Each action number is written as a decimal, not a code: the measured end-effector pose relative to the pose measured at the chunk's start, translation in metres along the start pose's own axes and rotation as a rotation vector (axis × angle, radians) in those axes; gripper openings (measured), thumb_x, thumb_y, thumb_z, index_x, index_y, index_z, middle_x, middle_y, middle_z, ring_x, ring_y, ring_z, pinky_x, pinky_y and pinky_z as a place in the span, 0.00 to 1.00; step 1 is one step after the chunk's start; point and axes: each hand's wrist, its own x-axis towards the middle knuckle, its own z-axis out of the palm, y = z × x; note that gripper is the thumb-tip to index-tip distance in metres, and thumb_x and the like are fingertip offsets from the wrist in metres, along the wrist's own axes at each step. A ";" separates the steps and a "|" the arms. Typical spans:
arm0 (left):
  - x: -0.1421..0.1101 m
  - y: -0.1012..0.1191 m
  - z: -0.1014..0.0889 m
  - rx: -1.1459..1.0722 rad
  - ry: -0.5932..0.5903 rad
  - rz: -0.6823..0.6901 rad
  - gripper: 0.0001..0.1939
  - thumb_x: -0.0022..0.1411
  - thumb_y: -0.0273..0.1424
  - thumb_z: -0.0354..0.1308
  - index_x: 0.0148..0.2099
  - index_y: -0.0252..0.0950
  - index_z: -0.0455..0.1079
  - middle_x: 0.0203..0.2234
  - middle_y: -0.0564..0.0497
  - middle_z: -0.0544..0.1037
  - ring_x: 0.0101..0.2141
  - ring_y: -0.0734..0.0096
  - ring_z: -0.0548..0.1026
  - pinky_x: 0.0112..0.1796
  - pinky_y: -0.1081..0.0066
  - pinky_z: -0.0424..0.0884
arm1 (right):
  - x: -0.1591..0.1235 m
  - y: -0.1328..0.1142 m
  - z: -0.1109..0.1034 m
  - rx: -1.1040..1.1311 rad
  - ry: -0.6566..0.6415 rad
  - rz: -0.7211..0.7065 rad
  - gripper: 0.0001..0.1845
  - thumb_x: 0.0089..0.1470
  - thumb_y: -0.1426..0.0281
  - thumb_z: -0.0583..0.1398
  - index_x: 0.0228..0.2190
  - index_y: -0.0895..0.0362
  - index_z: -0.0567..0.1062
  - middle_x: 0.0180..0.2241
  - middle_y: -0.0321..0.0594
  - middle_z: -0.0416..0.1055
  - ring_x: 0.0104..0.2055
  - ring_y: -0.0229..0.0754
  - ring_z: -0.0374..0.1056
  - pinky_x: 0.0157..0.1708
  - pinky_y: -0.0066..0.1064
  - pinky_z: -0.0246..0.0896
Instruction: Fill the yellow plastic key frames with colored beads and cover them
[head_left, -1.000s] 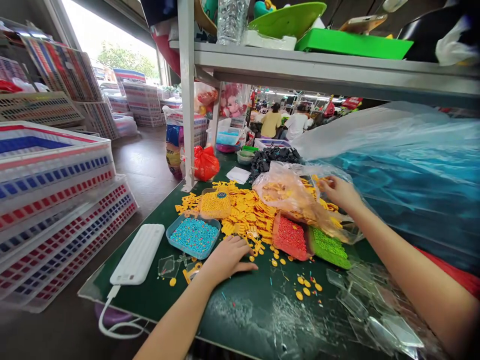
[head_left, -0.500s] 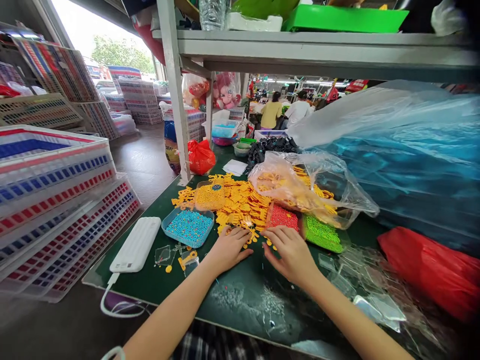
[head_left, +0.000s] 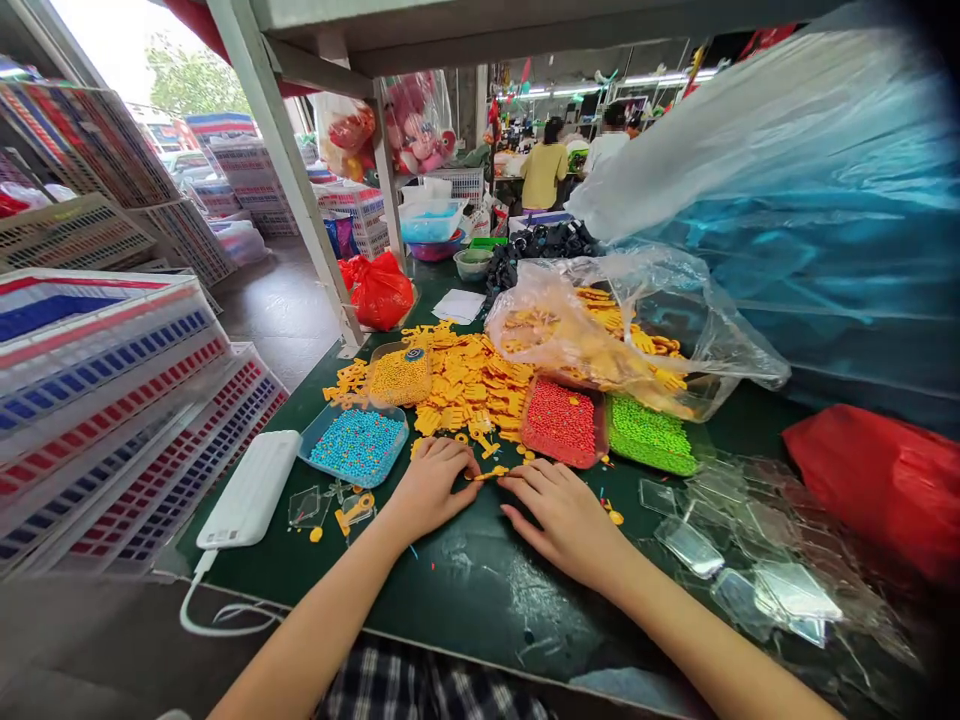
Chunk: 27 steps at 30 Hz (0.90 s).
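Observation:
My left hand (head_left: 429, 487) rests on the green tabletop (head_left: 480, 590) with its fingers curled, pinching one end of a small yellow plastic piece (head_left: 491, 472). My right hand (head_left: 564, 517) lies flat beside it, fingers stretched out, fingertips at the other end of that piece. Just beyond the hands lies a heap of yellow plastic parts (head_left: 469, 385). Around it stand trays of blue beads (head_left: 356, 445), yellow beads (head_left: 401, 375), red beads (head_left: 561, 420) and green beads (head_left: 651, 435). A clear bag (head_left: 600, 335) holding more yellow parts lies behind the red and green trays.
A white power bank (head_left: 251, 490) with a cable lies at the left edge. Clear plastic shells (head_left: 750, 565) are scattered at right, by a red bag (head_left: 877, 480). A big blue wrapped bundle (head_left: 825, 220) fills the right. Stacked crates (head_left: 97, 400) stand left. A shelf post (head_left: 292, 190) rises behind.
My right hand left the bag of yellow parts and came down beside my left hand at the table's front. Both hands now meet at one yellow piece. The view tilted down.

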 end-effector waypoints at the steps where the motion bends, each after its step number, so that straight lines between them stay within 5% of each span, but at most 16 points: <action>1: -0.001 0.000 -0.001 0.002 0.002 0.003 0.04 0.64 0.32 0.58 0.37 0.36 0.68 0.38 0.51 0.77 0.44 0.63 0.71 0.46 0.62 0.62 | 0.000 0.000 -0.001 0.001 -0.013 -0.014 0.14 0.62 0.69 0.54 0.45 0.60 0.75 0.41 0.48 0.75 0.43 0.50 0.69 0.41 0.42 0.65; 5: -0.003 0.001 -0.006 -0.019 0.085 0.034 0.06 0.65 0.34 0.55 0.37 0.36 0.68 0.32 0.51 0.76 0.36 0.66 0.71 0.40 0.66 0.64 | 0.000 0.004 -0.002 0.034 -0.014 -0.016 0.18 0.64 0.64 0.52 0.49 0.59 0.74 0.42 0.49 0.75 0.43 0.49 0.70 0.40 0.41 0.66; 12: -0.005 0.004 -0.007 -0.096 0.250 0.206 0.10 0.66 0.37 0.57 0.36 0.37 0.72 0.35 0.48 0.76 0.37 0.68 0.73 0.39 0.68 0.67 | -0.001 -0.004 -0.002 0.309 0.072 0.049 0.23 0.66 0.61 0.48 0.54 0.60 0.68 0.51 0.54 0.71 0.53 0.50 0.68 0.50 0.46 0.66; 18: -0.005 0.011 -0.008 -0.144 0.190 0.360 0.14 0.69 0.38 0.53 0.37 0.37 0.74 0.33 0.49 0.76 0.35 0.70 0.73 0.38 0.70 0.68 | -0.002 -0.018 0.004 0.740 0.098 0.220 0.17 0.66 0.63 0.49 0.36 0.56 0.74 0.36 0.42 0.77 0.39 0.42 0.73 0.41 0.35 0.68; 27: -0.003 0.007 -0.017 -0.033 0.119 0.288 0.17 0.68 0.43 0.52 0.34 0.38 0.75 0.30 0.51 0.77 0.33 0.71 0.73 0.36 0.69 0.66 | -0.003 -0.008 0.007 0.531 0.036 0.228 0.19 0.66 0.68 0.47 0.46 0.58 0.75 0.42 0.45 0.78 0.43 0.45 0.73 0.41 0.37 0.66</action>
